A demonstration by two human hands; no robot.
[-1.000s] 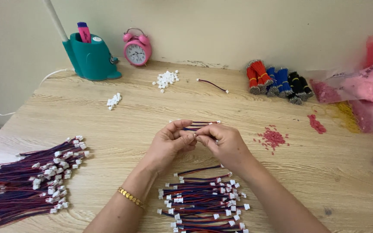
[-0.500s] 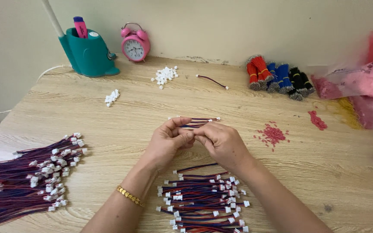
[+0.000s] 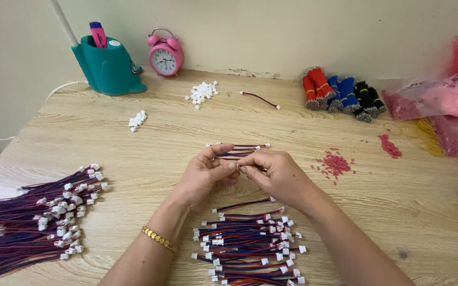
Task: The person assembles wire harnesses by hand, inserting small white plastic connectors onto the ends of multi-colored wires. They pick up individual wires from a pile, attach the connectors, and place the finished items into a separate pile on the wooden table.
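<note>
Pinching thin red-blue wires (image 3: 238,151), both hands (image 3: 242,172) hover above grainy wood.

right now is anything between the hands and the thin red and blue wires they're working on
Nothing visible is. The left hand and right hand already pinch the thin red and blue wires with white plugs directly, above the bare wooden table.
</note>
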